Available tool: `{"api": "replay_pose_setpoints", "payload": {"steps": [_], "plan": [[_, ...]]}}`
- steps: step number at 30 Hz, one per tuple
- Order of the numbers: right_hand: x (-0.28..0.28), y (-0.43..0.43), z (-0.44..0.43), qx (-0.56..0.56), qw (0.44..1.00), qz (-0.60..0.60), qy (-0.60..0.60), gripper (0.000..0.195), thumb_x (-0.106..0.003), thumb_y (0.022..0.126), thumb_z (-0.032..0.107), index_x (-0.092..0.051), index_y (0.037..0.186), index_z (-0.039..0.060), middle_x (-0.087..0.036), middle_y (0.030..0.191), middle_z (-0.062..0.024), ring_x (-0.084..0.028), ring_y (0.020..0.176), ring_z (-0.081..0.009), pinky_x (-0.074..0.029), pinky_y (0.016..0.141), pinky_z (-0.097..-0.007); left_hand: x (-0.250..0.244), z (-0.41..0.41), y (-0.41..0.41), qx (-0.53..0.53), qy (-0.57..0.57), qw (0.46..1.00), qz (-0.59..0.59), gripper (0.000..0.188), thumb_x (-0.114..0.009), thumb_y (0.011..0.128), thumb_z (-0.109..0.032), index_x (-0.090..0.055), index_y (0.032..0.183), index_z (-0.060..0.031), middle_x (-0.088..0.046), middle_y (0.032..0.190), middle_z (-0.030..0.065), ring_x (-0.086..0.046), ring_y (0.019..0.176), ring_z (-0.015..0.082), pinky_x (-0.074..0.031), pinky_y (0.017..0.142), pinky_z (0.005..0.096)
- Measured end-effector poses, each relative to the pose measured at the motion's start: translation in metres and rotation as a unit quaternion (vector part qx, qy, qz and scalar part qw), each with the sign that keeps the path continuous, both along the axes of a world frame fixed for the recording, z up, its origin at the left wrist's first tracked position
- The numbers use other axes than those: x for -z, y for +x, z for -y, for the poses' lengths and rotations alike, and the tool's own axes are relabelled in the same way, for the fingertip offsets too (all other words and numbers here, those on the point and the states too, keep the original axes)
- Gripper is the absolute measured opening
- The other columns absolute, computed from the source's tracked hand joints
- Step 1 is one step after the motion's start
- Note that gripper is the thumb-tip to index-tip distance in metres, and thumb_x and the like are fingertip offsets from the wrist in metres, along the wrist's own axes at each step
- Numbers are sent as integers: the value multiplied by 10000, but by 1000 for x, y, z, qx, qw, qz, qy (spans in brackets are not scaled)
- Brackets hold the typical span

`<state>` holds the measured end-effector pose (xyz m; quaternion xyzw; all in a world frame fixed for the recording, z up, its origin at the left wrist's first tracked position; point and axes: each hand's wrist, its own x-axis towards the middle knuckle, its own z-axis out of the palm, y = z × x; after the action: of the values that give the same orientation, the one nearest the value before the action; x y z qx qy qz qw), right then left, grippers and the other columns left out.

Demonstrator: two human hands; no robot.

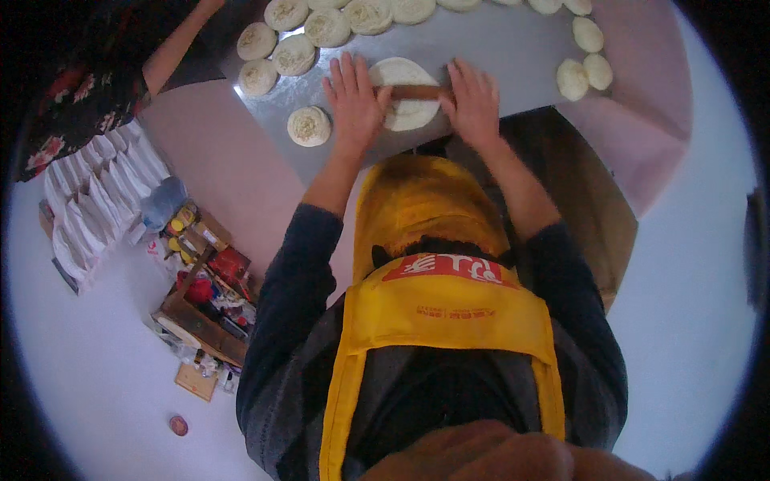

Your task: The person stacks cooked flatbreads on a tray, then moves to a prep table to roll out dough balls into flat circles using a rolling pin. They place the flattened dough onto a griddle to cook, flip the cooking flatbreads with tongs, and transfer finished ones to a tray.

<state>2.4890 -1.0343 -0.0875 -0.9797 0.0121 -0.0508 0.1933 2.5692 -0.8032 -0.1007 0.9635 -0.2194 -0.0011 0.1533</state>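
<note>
A wooden rolling pin (415,92) lies across a flat oval of dough (404,115) on a metal worktop (499,54). My left hand (356,99) bears on the pin's left end, its fingers stretched forward and its thumb along the wood. At the other end, my right hand (473,99) covers the tip of the pin in the same way. Dough shows both above and below the pin. Just left of my left hand sits a round coiled dough piece (309,126). Both pin ends are hidden under my hands.
Several coiled dough rounds (327,27) line the worktop's far left side. Smooth dough balls (572,79) stand at its right edge. Another person's arm (183,45) is at upper left. A cluttered wooden crate (198,312) and white sacks (108,186) lie lower left.
</note>
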Motion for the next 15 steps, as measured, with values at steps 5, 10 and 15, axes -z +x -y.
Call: {"api": "replay_pose_setpoints", "payload": {"steps": [5, 10, 15], "plan": [[2, 33, 10, 50, 997, 7, -55, 664, -703, 896, 389, -482, 1460, 117, -432, 1530, -108, -393, 1415, -330, -281, 1150, -591, -11, 15, 21, 18, -22, 999, -15, 805, -623, 947, -452, -331, 1532, 17, -276, 1623, 244, -179, 1521, 456, -128, 1209, 639], [9, -8, 15, -47, 998, -30, 5, 679, -741, 861, 368, -500, 1466, 175, -474, 1482, -93, -468, 1340, -327, -334, 1114, -564, 7, -5, -6, 58, 2, 998, -33, 822, -622, 955, -455, -293, 1551, 6, -221, 1647, 230, -155, 1530, 454, -111, 1210, 641], [4, 63, 58, -71, 997, -21, 6, 504, -727, 869, 309, -588, 1327, 150, -647, 1145, -94, -590, 1094, -322, -483, 944, -468, -13, 41, 66, 13, -8, 998, 63, 799, -607, 957, -479, -342, 1523, 20, -259, 1622, 261, -181, 1520, 453, -118, 1210, 635]]}}
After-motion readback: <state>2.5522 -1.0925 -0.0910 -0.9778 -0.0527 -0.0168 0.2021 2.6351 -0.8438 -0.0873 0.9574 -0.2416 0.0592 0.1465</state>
